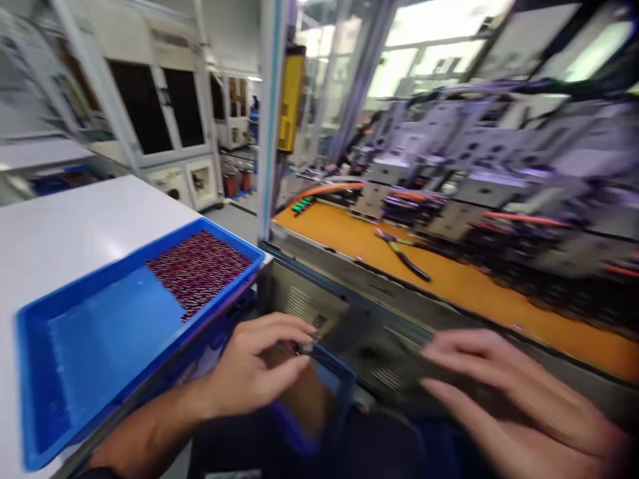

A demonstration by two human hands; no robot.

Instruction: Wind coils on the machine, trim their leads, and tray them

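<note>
My left hand is low in the middle, fingers curled toward a small dark part at its fingertips, in front of a grey metal housing with vent slots. Whether it grips that part is lost in blur. My right hand reaches in from the lower right with its fingers stretched out and spread over the same grey surface, holding nothing I can see. A blue tray lies to the left of my left hand, with a patch of small red and dark parts in its far corner.
The tray rests on a white table. Behind the housing runs an orange work surface with a pair of pliers, orange cables and grey machine blocks. A white upright post stands in the middle. Cabinets stand at the back left.
</note>
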